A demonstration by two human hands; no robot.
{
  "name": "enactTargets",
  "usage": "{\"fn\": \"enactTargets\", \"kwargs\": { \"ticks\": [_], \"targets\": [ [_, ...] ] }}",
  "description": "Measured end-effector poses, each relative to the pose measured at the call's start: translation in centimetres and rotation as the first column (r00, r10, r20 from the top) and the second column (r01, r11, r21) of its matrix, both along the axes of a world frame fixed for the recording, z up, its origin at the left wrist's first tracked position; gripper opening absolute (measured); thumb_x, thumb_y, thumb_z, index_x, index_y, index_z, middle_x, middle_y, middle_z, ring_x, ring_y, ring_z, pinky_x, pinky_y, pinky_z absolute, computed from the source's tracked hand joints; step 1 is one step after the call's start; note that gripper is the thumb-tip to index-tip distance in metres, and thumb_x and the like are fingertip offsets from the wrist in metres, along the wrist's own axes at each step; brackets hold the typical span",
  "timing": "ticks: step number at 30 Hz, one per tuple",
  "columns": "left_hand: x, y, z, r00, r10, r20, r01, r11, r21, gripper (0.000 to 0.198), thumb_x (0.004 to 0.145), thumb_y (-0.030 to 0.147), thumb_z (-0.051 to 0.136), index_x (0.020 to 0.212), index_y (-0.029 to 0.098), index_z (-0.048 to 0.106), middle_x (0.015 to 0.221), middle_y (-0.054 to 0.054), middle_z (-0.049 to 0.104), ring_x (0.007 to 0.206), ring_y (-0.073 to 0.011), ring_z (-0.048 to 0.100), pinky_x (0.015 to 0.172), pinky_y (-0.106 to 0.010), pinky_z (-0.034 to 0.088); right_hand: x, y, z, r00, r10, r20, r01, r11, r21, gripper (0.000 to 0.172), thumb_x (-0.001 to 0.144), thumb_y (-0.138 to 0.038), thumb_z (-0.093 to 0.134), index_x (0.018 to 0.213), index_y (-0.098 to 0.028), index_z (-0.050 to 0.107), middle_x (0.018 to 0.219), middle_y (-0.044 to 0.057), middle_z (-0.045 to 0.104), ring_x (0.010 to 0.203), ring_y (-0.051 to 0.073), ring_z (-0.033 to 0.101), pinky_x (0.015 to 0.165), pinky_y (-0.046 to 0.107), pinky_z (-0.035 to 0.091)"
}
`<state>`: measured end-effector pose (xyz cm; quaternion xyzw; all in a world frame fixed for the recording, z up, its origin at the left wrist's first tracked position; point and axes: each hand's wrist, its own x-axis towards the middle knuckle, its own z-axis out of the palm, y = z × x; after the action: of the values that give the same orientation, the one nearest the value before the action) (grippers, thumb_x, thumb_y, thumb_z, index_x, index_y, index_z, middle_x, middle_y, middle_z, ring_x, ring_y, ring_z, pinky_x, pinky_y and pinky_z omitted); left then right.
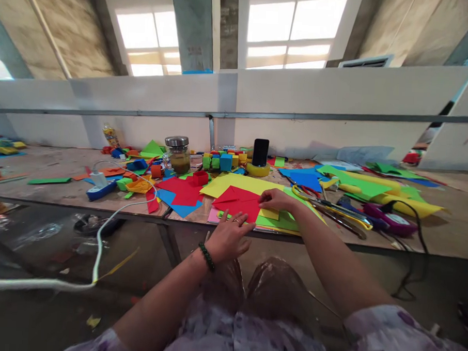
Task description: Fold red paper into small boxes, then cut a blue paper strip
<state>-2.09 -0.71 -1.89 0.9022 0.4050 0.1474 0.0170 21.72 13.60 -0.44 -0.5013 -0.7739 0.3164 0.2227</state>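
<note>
A folded red paper point(238, 202) lies at the front edge of the workbench point(56, 162), on top of green and yellow sheets point(241, 183). My left hand point(228, 238) rests at the bench edge with its fingers spread, fingertips touching the red paper's near corner. My right hand point(275, 199) is closed in a pinch on the red paper's right edge, beside a small yellow piece point(270, 214).
Scissors with yellow handles point(333, 207), a glue gun point(387, 221) with a black cord, a glass jar point(178, 155), coloured paper cubes point(223, 160), a phone standing in a tape roll point(259, 156), a power strip point(100, 188) with a white cable, and paper scraps cover the bench.
</note>
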Motion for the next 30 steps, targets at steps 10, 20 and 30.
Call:
{"fn": "enactTargets", "kwargs": {
  "ticks": [10, 20, 30],
  "targets": [
    [0.3, -0.2, -0.3, 1.000, 0.014, 0.024, -0.015, 0.999, 0.042, 0.065, 0.077, 0.044, 0.067, 0.135, 0.021, 0.049, 0.143, -0.013, 0.047, 0.131, -0.0330, 0.042, 0.111, -0.058, 0.024, 0.0, -0.4, -1.3, 0.992, -0.093, -0.090, 0.104, 0.987, 0.124, 0.014, 0.065, -0.026, 0.072, 0.075, -0.017, 0.069, 0.072, 0.002, 0.073, 0.067, 0.016, 0.063, 0.061, 0.024, 0.048],
    [0.5, 0.2, -1.2, 0.990, 0.135, 0.036, -0.139, 0.983, 0.122, 0.058, 0.090, 0.052, 0.052, 0.137, 0.019, 0.048, 0.139, -0.016, 0.051, 0.127, -0.0332, 0.046, 0.106, -0.057, 0.028, -1.2, -2.8, -0.4, 0.974, -0.180, -0.140, 0.217, 0.918, 0.331, 0.020, 0.073, -0.037, 0.067, 0.072, -0.017, 0.068, 0.064, 0.002, 0.067, 0.060, 0.016, 0.058, 0.057, 0.027, 0.044],
    [-0.5, 0.8, -2.4, 0.971, -0.015, 0.238, -0.064, 0.945, 0.320, 0.023, 0.090, 0.018, 0.054, 0.107, 0.024, 0.068, 0.102, -0.005, 0.072, 0.092, -0.0226, 0.062, 0.091, -0.043, 0.039, -2.7, -12.3, -1.0, 0.992, 0.099, 0.074, -0.123, 0.837, 0.533, 0.073, 0.061, -0.052, 0.083, 0.124, -0.022, 0.062, 0.123, 0.012, 0.065, 0.116, 0.030, 0.057, 0.097, 0.046, 0.046]
  ]
}}
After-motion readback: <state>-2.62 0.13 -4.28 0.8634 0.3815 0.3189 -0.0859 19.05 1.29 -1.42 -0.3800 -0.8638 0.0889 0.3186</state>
